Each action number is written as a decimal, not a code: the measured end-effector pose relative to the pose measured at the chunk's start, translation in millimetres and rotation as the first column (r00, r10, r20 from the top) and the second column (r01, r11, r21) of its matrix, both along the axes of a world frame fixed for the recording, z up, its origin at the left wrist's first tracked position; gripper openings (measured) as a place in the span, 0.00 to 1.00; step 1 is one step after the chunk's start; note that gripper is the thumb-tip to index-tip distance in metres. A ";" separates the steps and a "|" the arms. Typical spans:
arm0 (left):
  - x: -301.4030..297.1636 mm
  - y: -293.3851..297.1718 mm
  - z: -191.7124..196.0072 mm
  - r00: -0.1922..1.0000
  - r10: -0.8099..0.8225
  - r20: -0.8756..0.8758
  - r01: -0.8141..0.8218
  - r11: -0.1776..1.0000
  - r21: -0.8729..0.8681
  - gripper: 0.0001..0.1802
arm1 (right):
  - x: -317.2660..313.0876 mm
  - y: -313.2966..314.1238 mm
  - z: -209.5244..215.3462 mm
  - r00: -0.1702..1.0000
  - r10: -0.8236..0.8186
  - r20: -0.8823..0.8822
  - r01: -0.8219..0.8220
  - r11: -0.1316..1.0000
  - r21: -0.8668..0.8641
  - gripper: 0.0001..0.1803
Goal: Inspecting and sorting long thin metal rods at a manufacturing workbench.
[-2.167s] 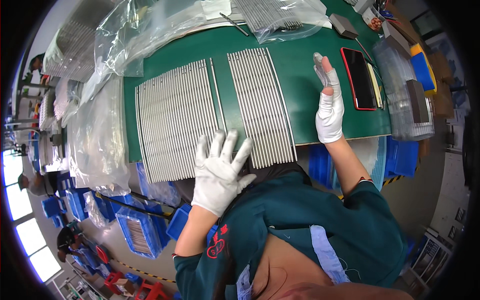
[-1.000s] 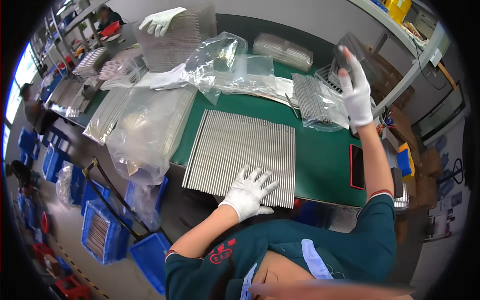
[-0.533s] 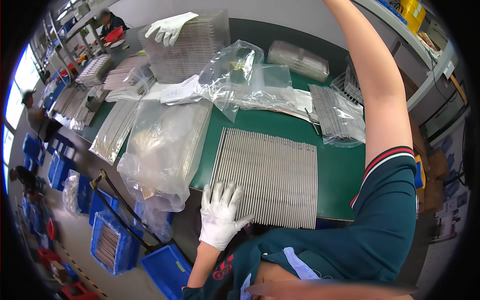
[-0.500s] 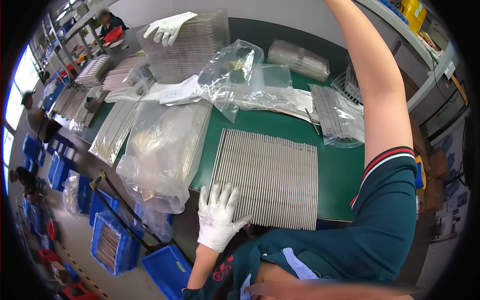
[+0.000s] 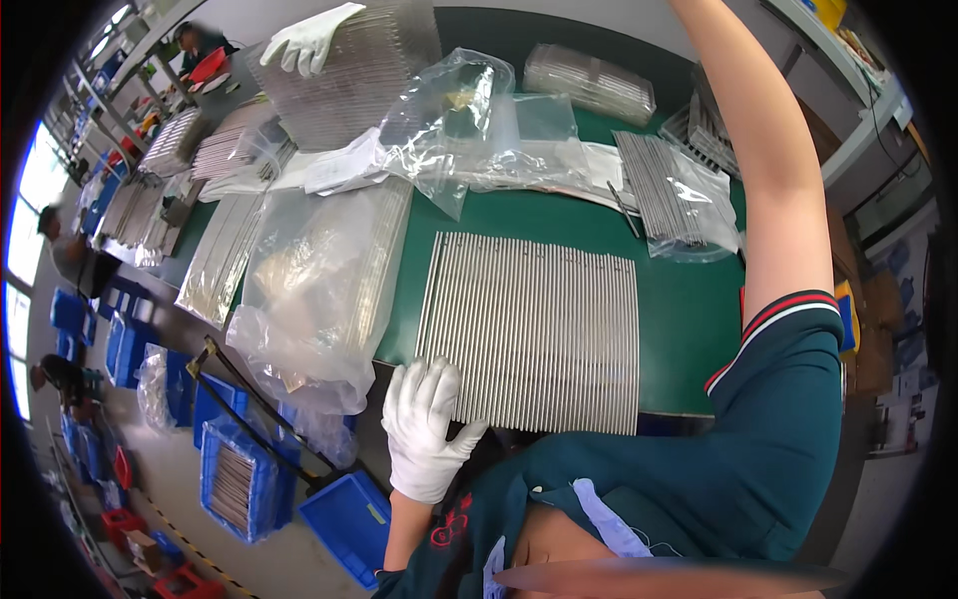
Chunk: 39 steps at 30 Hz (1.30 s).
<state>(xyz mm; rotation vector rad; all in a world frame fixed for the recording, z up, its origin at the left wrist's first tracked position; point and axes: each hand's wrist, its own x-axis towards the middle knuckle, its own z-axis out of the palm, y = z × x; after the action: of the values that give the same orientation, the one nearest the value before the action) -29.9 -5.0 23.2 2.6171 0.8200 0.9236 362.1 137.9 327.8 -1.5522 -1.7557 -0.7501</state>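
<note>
From where I stand, the row of metal rods lies on the green worktop, right of the clear plastic bag, its near ends jutting past the edge. The left hand is gloved and unclenched, fingers over the near left corner, grasping nothing; whether it presses, I can't tell. The right arm stretches beyond view, so I can't tell that hand's state. I'd steady the outer rods lightly and avoid pushing down on the overhang. Their long axes run side by side, pointing away from the wearer.
</note>
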 end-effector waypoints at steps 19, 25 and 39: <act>46.4 -121.6 -70.5 0.858 -0.020 0.514 0.425 -0.534 -0.730 0.30 | -26.1 -195.1 -363.2 0.795 -0.371 -0.481 0.045 0.826 -0.562 0.19; 76.1 -129.9 -74.8 0.816 0.167 0.553 0.513 -0.649 -0.562 0.37 | -33.1 -210.5 -357.9 0.776 -0.433 -0.459 0.128 0.819 -0.559 0.18; 121.4 -142.3 -67.7 0.810 0.205 0.550 0.489 -0.754 -0.439 0.26 | -41.3 -255.6 -357.9 0.839 -0.359 -0.410 0.125 0.859 -0.496 0.15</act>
<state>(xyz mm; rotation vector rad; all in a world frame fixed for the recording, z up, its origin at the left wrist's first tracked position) 91.5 -147.3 -44.6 0.3206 0.2590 -0.0387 320.8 -117.7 -30.0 -2.0924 -1.4046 -0.0125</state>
